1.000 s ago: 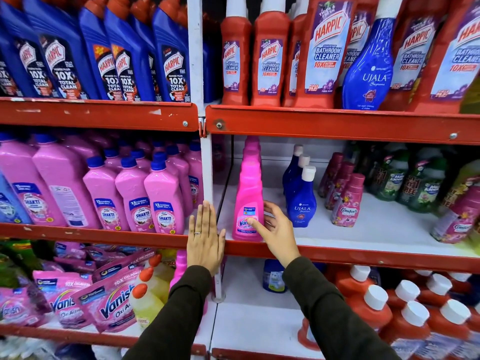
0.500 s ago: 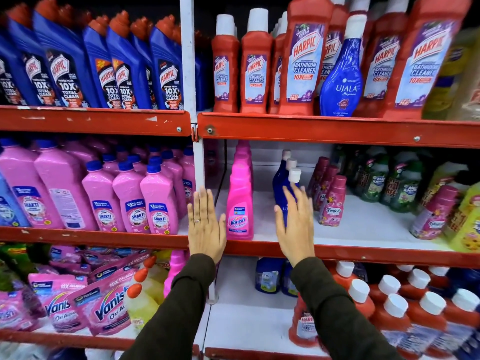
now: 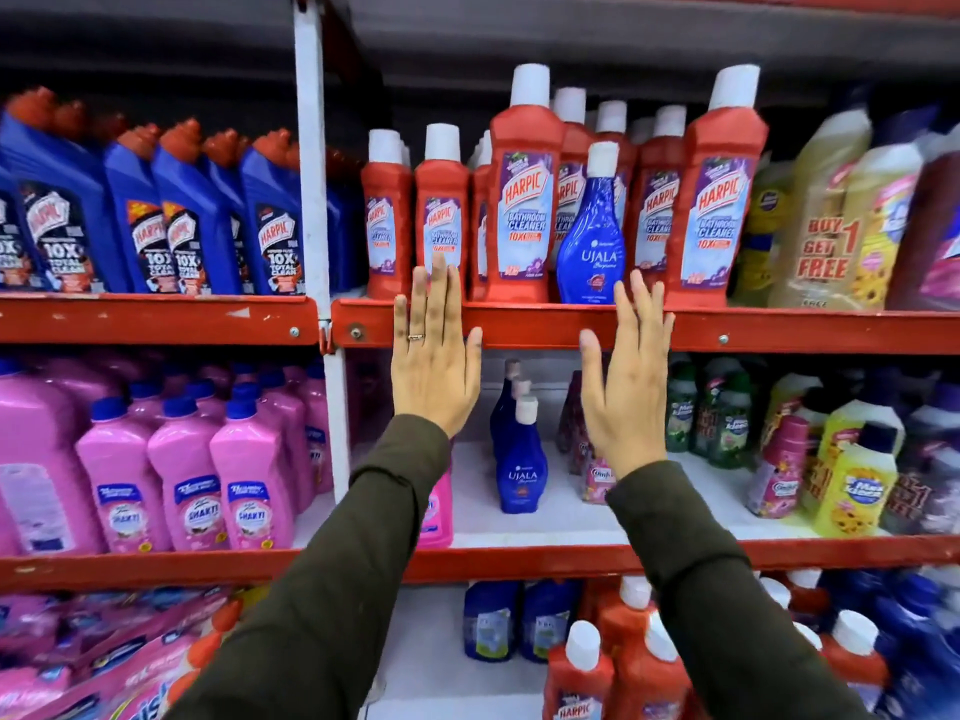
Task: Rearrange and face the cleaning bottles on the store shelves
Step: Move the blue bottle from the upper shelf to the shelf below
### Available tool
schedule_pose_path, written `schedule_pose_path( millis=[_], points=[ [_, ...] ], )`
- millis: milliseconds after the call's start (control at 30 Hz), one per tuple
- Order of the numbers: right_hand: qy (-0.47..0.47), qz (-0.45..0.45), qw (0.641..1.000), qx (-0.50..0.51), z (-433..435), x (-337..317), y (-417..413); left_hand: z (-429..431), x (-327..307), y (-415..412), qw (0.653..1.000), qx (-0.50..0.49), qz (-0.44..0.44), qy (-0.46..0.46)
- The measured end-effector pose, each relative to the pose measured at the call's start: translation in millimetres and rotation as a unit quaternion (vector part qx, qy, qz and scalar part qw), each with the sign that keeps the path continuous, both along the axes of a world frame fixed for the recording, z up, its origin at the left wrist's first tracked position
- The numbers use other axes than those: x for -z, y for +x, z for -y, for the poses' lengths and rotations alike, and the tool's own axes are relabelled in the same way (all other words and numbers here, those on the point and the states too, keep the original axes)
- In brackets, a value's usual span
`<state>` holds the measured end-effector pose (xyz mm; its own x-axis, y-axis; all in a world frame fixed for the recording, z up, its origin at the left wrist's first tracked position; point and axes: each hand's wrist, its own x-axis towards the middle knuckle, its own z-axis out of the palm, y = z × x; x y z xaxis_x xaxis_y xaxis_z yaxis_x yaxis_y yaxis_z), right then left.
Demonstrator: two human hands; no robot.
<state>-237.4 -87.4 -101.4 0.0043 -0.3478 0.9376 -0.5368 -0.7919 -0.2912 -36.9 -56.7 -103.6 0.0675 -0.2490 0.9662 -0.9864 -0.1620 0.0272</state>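
Observation:
My left hand (image 3: 435, 356) and my right hand (image 3: 623, 376) are both raised flat with fingers spread, holding nothing, in front of the red rail of the upper shelf (image 3: 519, 324). On that shelf stand red Harpic bathroom cleaner bottles (image 3: 524, 200), with one blue Ujala bottle (image 3: 592, 236) among them, just left of my right fingertips. Below, a row of blue Ujala bottles (image 3: 519, 459) stands between my wrists. A pink Vanish bottle (image 3: 435, 511) is mostly hidden behind my left sleeve.
Blue Harpic bottles (image 3: 171, 220) fill the upper left bay and pink Shakti bottles (image 3: 187, 485) the middle left. A white upright post (image 3: 317, 200) divides the bays. Yellow and green bottles (image 3: 831, 459) crowd the right. More red Harpic bottles (image 3: 623, 657) stand on the bottom shelf.
Both hands have risen from the middle shelf's front edge to the upper shelf rail. My right hand has left the Ujala row. The view has tilted upward.

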Motion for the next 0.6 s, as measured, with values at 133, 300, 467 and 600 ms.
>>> schedule_pose_path(
  millis=[133,300,467,600],
  points=[
    [0.036,-0.003,0.997,-0.064,20.9,-48.5,-7.5,9.7,-11.1,1.6,1.000,-0.010,0.023,0.002],
    [0.148,-0.058,0.982,-0.098,44.7,-85.7,-10.9,11.6,-9.1,4.3,0.999,-0.012,0.039,-0.007],
    [0.240,-0.057,0.960,-0.130,52.6,-107.3,-16.6,12.2,-8.6,4.3,0.999,-0.016,0.041,-0.008],
    [0.259,-0.003,0.951,-0.170,49.7,-112.0,-19.5,12.0,-9.2,4.4,0.999,-0.018,0.039,-0.002]
  ],
)
